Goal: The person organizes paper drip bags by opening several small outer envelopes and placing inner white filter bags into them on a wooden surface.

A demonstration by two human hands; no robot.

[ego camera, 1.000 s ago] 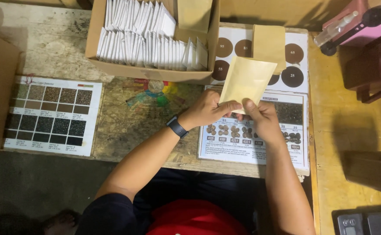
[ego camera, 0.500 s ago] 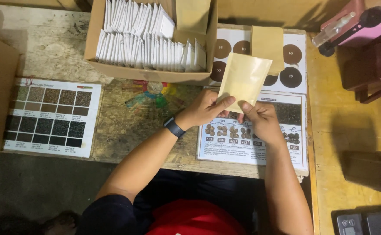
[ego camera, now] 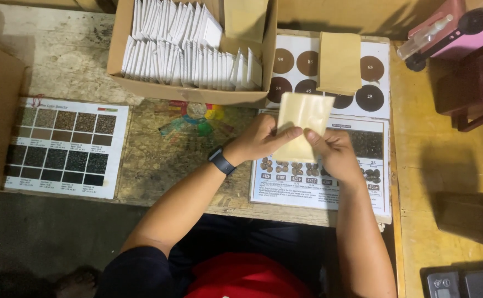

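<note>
I hold a pale tan pouch (ego camera: 302,124) up over the desk, just in front of the carton (ego camera: 121,44), its top edge tilted a little to my right. My left hand (ego camera: 260,138) grips its left edge, thumb across the front and fingers curled behind. My right hand (ego camera: 334,152) pinches the lower right part, thumb on the front face. Both sets of fingers are closed narrow on the pouch; neither is spread. A dark watch (ego camera: 221,160) sits on my left wrist.

Under my hands lies a chart (ego camera: 374,182) printed with rows of brown beans. Beyond it is a sheet with dark brown circles (ego camera: 371,69), and a second tan pouch (ego camera: 339,62) lies flat on that sheet, apart from the one I hold. The carton to the upper left is packed with upright white sachets (ego camera: 180,49), with a tan flap (ego camera: 245,19) at its right end. Far left on the desk is a swatch card (ego camera: 65,146) of brown squares. At the upper right lies a pink device (ego camera: 462,27).
</note>
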